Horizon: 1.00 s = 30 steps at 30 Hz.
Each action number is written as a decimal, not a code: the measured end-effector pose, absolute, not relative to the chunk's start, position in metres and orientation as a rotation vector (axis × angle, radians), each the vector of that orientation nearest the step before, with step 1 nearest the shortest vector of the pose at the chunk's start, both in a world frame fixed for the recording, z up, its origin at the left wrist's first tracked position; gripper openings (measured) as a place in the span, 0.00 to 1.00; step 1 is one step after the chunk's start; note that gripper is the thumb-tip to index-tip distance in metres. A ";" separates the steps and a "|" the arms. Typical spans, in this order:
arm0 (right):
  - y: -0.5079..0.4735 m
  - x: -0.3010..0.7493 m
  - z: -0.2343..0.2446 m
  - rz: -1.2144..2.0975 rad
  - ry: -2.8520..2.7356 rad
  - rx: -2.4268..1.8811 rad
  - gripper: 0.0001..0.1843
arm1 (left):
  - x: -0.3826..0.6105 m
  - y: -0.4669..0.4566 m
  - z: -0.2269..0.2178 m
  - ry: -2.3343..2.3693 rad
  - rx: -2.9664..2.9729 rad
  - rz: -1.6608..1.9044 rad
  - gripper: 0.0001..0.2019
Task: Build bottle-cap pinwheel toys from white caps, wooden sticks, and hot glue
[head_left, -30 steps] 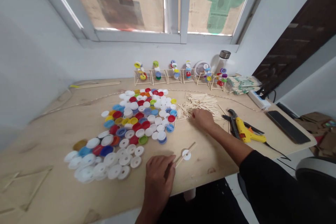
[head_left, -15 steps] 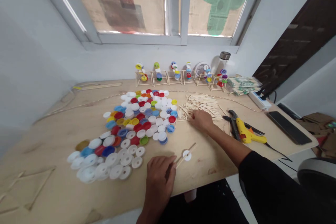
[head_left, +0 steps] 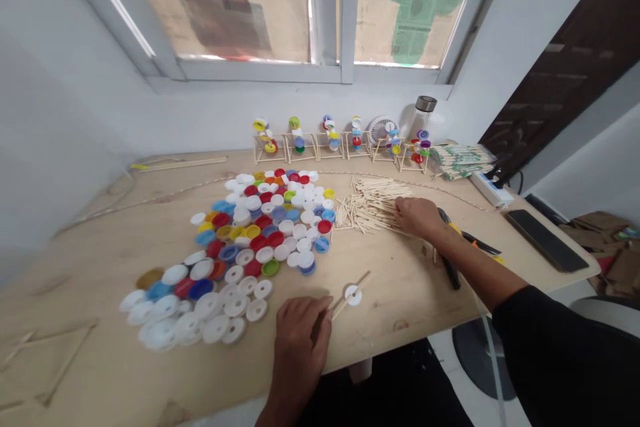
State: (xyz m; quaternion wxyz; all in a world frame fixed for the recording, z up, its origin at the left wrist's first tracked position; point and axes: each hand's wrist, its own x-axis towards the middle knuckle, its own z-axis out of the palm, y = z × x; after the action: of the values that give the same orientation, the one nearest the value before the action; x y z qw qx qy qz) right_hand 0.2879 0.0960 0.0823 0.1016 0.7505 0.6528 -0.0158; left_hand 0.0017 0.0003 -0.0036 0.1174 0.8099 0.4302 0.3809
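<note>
My left hand (head_left: 300, 337) rests at the table's front edge, fingers closed on the near end of a thin wooden stick (head_left: 363, 279) that has a white cap (head_left: 353, 294) threaded on it. My right hand (head_left: 417, 215) lies knuckles up at the right end of a loose pile of wooden sticks (head_left: 370, 203), fingers curled down; what they hold is hidden. A wide spread of coloured and white bottle caps (head_left: 250, 240) covers the table (head_left: 125, 233) left of both hands.
Stick-and-cap models (head_left: 340, 143) line the back wall beside a small fan (head_left: 379, 127) and a jar (head_left: 423, 113). A stick packet (head_left: 463, 160), power strip (head_left: 493, 190) and phone (head_left: 545, 240) lie right. Black pliers (head_left: 450, 270) show under my forearm. A stick triangle (head_left: 50, 360) lies front left.
My right hand has slid from the left part of the stick pile to its right end, and the forearm now covers the yellow glue gun. My left hand has stayed put.
</note>
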 end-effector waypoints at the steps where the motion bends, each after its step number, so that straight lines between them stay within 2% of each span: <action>1: 0.095 0.289 0.082 -0.036 1.934 2.220 0.14 | 0.002 0.000 -0.004 1.259 2.372 1.112 0.08; 5: 0.090 0.277 0.079 -0.045 2.000 2.223 0.14 | 0.002 0.001 -0.004 1.262 2.370 1.108 0.08; 13: 0.095 0.235 0.066 -0.272 2.116 2.107 0.11 | 0.002 -0.001 -0.002 1.276 2.356 1.095 0.08; 20: 0.099 0.226 0.061 -0.315 2.043 2.065 0.15 | 0.002 -0.001 -0.002 1.278 2.339 1.095 0.09; 30: 0.095 0.228 0.068 -0.357 1.974 2.047 0.15 | 0.002 -0.001 0.001 1.281 2.319 1.070 0.09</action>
State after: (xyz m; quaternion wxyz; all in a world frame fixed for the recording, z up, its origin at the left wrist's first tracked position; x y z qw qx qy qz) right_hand 0.2279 0.0952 0.0682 0.1373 0.7075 0.6823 -0.1233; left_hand 0.0025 -0.0014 0.0010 0.1414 0.8034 0.4439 0.3708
